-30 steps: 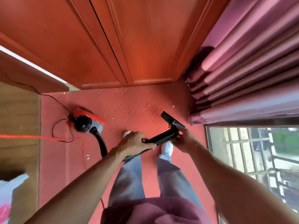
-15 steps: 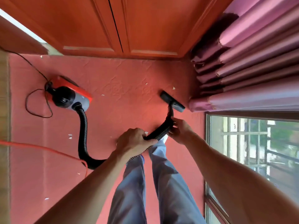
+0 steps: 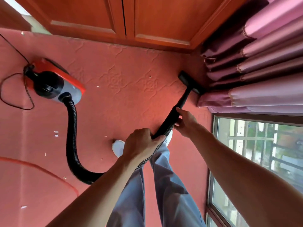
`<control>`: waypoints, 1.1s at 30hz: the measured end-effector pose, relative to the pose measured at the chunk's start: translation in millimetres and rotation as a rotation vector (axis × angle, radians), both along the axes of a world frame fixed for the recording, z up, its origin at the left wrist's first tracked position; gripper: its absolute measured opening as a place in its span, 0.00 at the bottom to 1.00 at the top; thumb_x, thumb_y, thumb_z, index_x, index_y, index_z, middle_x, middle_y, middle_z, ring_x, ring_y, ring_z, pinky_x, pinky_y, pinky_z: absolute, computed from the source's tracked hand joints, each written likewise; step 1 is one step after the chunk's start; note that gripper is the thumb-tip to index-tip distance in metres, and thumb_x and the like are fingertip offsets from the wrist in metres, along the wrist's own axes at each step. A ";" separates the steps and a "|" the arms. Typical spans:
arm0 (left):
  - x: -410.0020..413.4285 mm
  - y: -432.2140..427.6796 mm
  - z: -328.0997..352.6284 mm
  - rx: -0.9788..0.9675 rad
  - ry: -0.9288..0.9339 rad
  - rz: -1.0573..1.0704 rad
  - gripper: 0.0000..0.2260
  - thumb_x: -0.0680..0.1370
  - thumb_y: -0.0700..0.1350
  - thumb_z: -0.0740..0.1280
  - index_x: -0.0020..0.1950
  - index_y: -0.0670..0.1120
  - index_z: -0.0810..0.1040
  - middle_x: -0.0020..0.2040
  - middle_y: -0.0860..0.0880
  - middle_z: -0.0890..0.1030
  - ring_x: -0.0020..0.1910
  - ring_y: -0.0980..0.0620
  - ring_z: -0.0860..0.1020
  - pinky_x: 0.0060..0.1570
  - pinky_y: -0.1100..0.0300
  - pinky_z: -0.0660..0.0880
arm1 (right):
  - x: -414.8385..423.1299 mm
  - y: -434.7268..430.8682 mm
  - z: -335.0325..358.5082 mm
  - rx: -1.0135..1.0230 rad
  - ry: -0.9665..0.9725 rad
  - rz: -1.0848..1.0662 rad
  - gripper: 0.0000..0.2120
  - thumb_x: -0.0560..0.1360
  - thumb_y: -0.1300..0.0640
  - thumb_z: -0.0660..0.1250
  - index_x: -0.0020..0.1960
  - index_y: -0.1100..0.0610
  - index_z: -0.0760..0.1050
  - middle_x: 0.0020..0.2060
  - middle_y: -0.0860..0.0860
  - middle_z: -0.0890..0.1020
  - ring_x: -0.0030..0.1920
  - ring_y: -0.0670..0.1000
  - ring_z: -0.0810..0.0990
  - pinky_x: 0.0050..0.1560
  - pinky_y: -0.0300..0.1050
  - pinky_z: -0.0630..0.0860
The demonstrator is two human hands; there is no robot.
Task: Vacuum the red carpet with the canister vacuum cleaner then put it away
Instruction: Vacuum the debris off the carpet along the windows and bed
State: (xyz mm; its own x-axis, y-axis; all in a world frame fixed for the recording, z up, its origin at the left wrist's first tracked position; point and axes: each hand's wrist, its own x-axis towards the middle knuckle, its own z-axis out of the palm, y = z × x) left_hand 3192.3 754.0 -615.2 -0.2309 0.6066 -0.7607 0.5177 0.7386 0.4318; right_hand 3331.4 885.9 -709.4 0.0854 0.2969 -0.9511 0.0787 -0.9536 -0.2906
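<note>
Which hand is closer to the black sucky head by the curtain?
The right hand. It grips the tube just behind the nozzle; the left hand holds the ribbed hose farther back, by the legs.

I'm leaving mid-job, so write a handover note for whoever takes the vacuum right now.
Left hand grips the ribbed hose; right hand grips the black wand.
Nozzle sits on the red carpet at the curtain hem.
Canister stands on the carpet to the left, hose attached.
Done: nothing I can confirm.
Left: white scraps by the canister, then put it away.
</note>
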 end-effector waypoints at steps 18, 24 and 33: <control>-49.5 22.8 52.4 -0.178 -0.632 -0.200 0.22 0.68 0.62 0.77 0.48 0.45 0.84 0.40 0.48 0.87 0.45 0.46 0.86 0.47 0.55 0.80 | 6.2 -20.5 94.3 0.014 0.161 0.071 0.10 0.78 0.61 0.63 0.52 0.68 0.75 0.43 0.61 0.77 0.40 0.56 0.78 0.39 0.47 0.78; -52.3 8.0 39.4 -0.072 -0.484 0.031 0.17 0.71 0.63 0.74 0.41 0.49 0.84 0.35 0.54 0.85 0.34 0.56 0.82 0.36 0.63 0.75 | -23.0 -18.1 59.6 0.101 -0.025 0.035 0.14 0.76 0.59 0.66 0.58 0.66 0.76 0.39 0.57 0.77 0.35 0.52 0.76 0.33 0.44 0.73; -17.0 6.1 3.5 0.065 -0.329 0.026 0.12 0.74 0.62 0.70 0.42 0.54 0.78 0.36 0.61 0.79 0.37 0.62 0.78 0.34 0.68 0.70 | -9.2 1.4 19.5 0.097 -0.100 0.080 0.17 0.75 0.56 0.67 0.60 0.64 0.77 0.45 0.59 0.78 0.40 0.54 0.78 0.38 0.46 0.76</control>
State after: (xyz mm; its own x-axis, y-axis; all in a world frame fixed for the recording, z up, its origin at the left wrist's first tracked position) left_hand 3175.3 760.1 -611.8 0.0045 0.6537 -0.7567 0.3245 0.7148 0.6195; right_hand 3322.2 887.3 -689.9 0.1504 0.3969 -0.9055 0.1865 -0.9108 -0.3683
